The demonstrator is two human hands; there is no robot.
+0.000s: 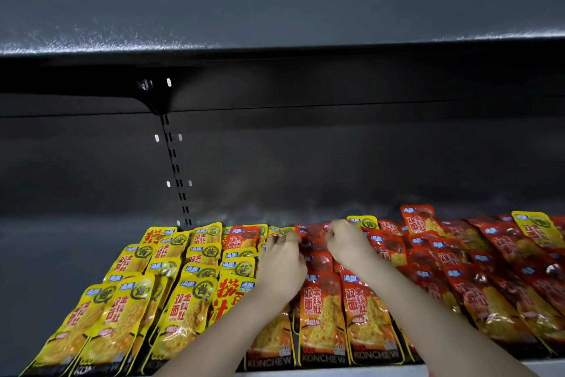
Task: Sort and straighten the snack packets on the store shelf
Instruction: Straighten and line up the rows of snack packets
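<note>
Lying in overlapped rows on the shelf [61, 254], the yellow packets [183, 300] are grouped at the left and the red packets [367, 309] at the right, with a stray yellow packet [538, 228] left among the red. The packets are judged light, thin and soft, and their glossy film is likely to slip. A hold is best taken by pinching the flat sealed top edge.

The left hand [282, 260] is reached to the back row where the colours meet, its fingers [287, 239] curled at a yellow packet's top. The right hand [345, 242] is set just beside it over red packets, with fingers curled tightly. Whether either hand pinches a packet cannot be told.
</note>
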